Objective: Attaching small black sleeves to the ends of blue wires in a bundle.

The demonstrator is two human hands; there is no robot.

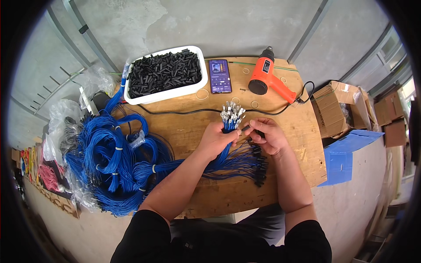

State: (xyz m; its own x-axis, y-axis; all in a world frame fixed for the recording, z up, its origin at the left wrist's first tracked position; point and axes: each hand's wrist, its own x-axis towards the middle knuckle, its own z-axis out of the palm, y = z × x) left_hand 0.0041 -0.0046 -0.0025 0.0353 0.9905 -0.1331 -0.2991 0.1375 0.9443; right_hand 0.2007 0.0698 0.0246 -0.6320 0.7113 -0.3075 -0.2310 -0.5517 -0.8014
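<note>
The left hand (220, 139) clamps blue wires (224, 156) below their metal tips (232, 113), likely to expose these; the right hand (266, 133) pinches a black tube (246, 128).

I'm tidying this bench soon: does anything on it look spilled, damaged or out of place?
I see no clear spill or damage. Only the thin loose bands, scattered singly near the phone and heat gun, look a little stray, since they aren't gathered together.

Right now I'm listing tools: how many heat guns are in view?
1: the orange heat gun is on the wooden table, right of the phone. Others could be hidden inside the cardboard box.
</note>
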